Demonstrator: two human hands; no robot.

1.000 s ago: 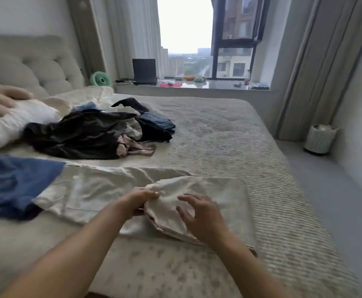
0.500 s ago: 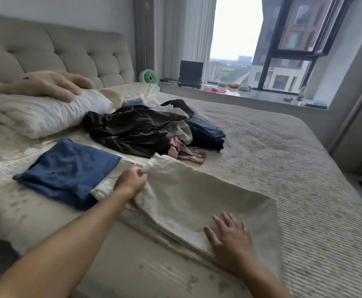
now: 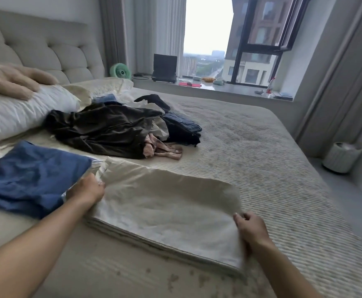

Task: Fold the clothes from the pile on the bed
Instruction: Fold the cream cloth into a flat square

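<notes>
Both grips [image 3: 86, 189] [image 3: 250, 227] pinch cream garment's [image 3: 165, 203] opposite ends.

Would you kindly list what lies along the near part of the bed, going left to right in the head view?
Folded blue garment → left hand → cream garment → right hand → bare bedspread.

Green fan [image 3: 120, 70] at eleven o'clock beside the laptop [image 3: 164, 68] on the windowsill, white bin [image 3: 341, 157] at three
</notes>
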